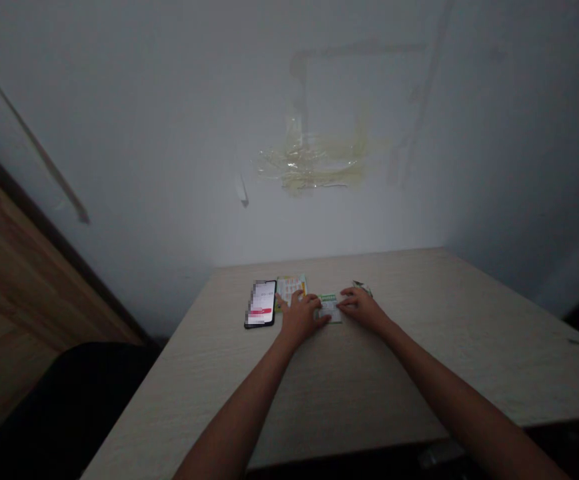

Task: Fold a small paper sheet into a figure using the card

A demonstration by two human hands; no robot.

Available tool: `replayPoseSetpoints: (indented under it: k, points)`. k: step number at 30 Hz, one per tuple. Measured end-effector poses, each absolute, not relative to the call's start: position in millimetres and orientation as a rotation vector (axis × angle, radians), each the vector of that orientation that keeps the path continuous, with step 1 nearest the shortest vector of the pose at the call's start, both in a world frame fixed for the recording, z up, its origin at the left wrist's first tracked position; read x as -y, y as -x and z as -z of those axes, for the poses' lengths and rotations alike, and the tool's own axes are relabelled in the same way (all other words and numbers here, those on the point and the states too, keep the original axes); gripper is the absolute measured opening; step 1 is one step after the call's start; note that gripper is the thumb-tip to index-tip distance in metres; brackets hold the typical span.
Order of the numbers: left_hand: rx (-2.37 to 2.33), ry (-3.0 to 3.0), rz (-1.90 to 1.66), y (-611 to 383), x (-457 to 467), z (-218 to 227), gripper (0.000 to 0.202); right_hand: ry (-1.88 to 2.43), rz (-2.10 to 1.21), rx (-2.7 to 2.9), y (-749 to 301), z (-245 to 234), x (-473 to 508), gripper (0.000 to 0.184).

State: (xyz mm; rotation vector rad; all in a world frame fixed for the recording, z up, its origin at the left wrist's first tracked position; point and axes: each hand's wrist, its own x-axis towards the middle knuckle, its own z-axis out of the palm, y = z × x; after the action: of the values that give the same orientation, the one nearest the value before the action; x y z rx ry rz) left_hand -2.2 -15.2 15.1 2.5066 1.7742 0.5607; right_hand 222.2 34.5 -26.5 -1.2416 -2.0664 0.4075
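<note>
Both my arms reach forward over a pale wooden table (419,347). My left hand (300,317) and my right hand (363,305) meet on a small white and green packet (329,309) lying flat on the table, each with fingertips pinched on one end of it. A green and yellow printed sheet (290,288) lies just behind my left hand. Part of a small green wrapper (363,286) shows behind my right hand.
A black phone (261,303) with a lit screen lies to the left of my left hand. The table stands against a white wall with torn tape residue (314,163). A dark seat (64,407) and wooden floor are at the left.
</note>
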Motion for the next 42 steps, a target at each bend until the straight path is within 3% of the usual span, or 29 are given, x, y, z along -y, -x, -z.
replayPoseSetpoints:
  k: [24, 42]
  points:
    - [-1.776, -2.517, -0.573, 1.5, 13.5, -12.5, 0.031, 1.415, -0.045, 2.204, -201.8, 12.6, -31.6, 0.026]
    - [-1.810, -2.512, -0.595, -0.2, 17.5, -12.4, 0.032, 1.368, -0.113, 2.132, -206.0, 16.6, -31.3, 0.026]
